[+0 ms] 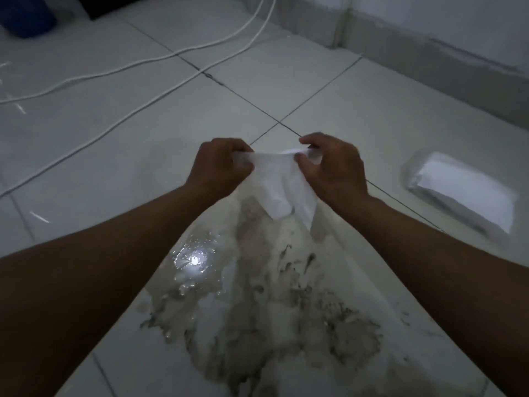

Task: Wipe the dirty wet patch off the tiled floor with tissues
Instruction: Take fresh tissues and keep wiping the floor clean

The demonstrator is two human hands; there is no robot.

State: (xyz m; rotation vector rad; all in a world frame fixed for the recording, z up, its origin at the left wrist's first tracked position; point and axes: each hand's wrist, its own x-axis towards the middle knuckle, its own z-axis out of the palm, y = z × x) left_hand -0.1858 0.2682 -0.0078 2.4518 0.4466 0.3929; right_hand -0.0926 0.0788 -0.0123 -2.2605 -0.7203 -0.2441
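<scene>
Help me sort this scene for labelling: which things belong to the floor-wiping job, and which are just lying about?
Part of the job:
- white paper tissue, held up between left hand and right hand
- grey dirty wet patch on the white tiled floor
- clear plastic pack of white tissues

Just lying about:
- two white cables
- dark blue object, top left corner

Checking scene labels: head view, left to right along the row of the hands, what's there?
Left hand → white crumpled tissue pinched by both → right hand → clear plastic pack of white tissues on the floor.
</scene>
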